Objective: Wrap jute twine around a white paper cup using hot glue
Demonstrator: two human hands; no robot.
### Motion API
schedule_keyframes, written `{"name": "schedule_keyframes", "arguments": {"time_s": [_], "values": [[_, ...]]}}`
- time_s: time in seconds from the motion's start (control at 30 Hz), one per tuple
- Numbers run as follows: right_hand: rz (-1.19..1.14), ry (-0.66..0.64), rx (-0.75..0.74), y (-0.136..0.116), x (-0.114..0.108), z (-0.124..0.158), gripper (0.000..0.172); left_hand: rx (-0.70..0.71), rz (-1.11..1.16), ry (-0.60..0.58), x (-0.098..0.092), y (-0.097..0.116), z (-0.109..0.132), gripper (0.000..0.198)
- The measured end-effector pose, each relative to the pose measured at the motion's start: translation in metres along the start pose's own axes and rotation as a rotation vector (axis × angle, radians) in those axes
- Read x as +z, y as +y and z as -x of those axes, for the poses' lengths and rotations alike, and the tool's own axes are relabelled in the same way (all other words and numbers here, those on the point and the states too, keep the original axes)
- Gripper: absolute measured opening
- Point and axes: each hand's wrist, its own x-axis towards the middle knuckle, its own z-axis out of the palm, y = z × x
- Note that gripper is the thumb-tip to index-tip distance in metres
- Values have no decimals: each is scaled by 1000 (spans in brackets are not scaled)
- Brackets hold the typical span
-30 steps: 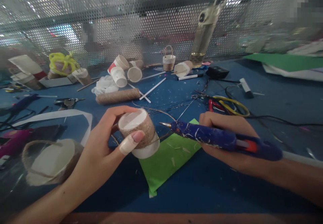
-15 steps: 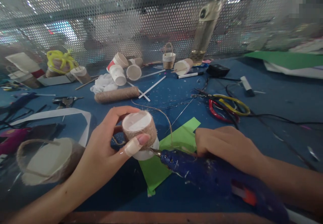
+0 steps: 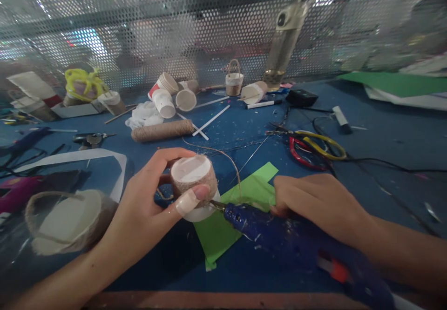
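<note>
My left hand (image 3: pixel 153 198) is closed round a small paper cup (image 3: pixel 191 170), its white base turned up and brown twine wound round its side. The thumb, with a pale bandage on it, presses the twine near the lower white band. My right hand (image 3: pixel 314 198) grips a blue glue gun (image 3: pixel 279 238), whose body partly hides the fingers. Its metal nozzle meets the cup's side just right of my left thumb, at the edge of the twine. A loose twine strand (image 3: pixel 233 158) curves away behind the cup. Beneath lies a green paper piece (image 3: pixel 223 245).
A twine roll (image 3: pixel 162 131) and crossed white sticks (image 3: pixel 209 123) lie behind the cup. Scissors (image 3: pixel 314 144) rest at right beside black cords. A twine-handled basket (image 3: pixel 70 221) is at left. A bottle (image 3: pixel 282 44) stands by the mesh screen (image 3: pixel 209 26).
Both hands, the cup and the glue gun have shifted very slightly right. The nozzle remains at the lower edge of the twine.
</note>
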Motion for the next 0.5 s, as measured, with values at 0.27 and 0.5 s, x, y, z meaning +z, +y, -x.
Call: {"name": "schedule_keyframes", "arguments": {"time_s": [0.27, 0.5], "values": [[-47, -100, 70, 0, -6, -2, 29, -28, 41, 12, -1, 0, 0, 32], [-72, -93, 51, -4, -2, 0, 30, -23, 11, -1, -1, 1, 3, 33]]}}
